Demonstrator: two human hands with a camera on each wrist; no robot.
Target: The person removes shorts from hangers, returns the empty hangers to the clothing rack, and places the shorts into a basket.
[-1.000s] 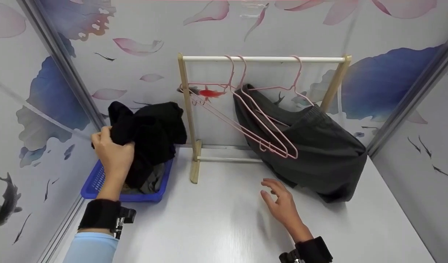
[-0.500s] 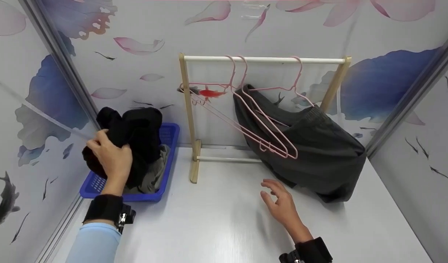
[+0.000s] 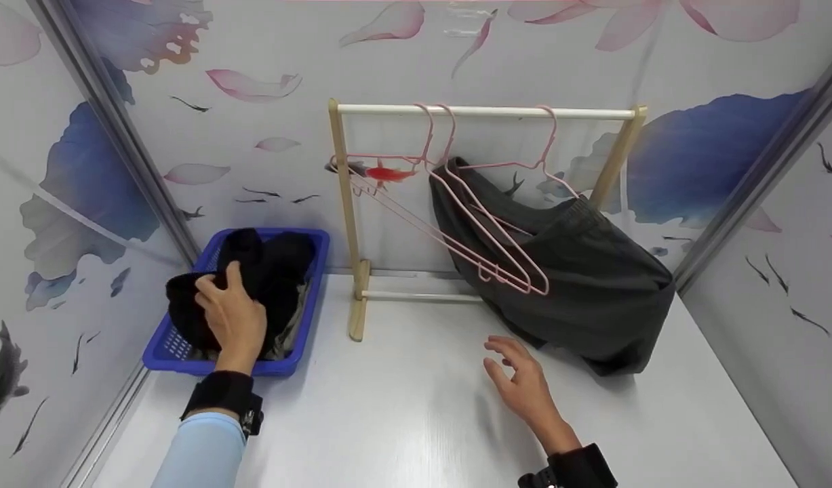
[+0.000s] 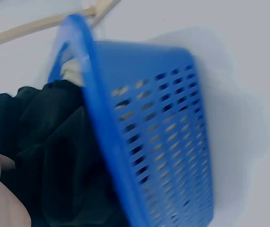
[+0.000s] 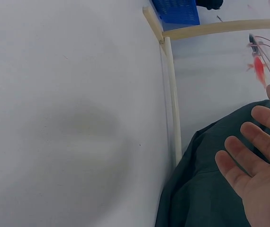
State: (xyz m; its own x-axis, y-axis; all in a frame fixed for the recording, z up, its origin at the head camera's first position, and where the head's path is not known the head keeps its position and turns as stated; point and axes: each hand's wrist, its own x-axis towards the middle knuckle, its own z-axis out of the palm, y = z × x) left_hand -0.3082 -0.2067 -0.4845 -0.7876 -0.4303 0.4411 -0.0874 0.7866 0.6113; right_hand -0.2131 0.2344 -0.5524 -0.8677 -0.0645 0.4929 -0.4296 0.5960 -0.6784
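A bunched black garment (image 3: pixel 280 271) lies in the blue basket (image 3: pixel 310 318) at the left of the head view. Over it is my left hand (image 3: pixel 236 315), fingers apart and loosely bent, resting at the cloth without gripping it. In the left wrist view the thumb (image 4: pixel 7 163) lies against the dark fabric (image 4: pixel 54 156). My right hand (image 3: pixel 524 386) hovers over the table in front of the rack, fingers relaxed and nothing in them. Near it, dark grey trousers (image 3: pixel 578 285) hang from a pink hanger (image 3: pixel 548 146).
A small clothes rack (image 3: pixel 487 110) with wooden legs and white bars stands at the back. Two more pink hangers (image 3: pixel 443 234) hang from its bar, overlapping the trousers. Grey cloth (image 3: pixel 295 325) shows under the black garment. Patterned walls enclose the white table (image 3: pixel 388 407).
My left hand has lowered the black garment into the basket, moved slightly right, and loosened its fingers from it. The right hand has stayed in place.
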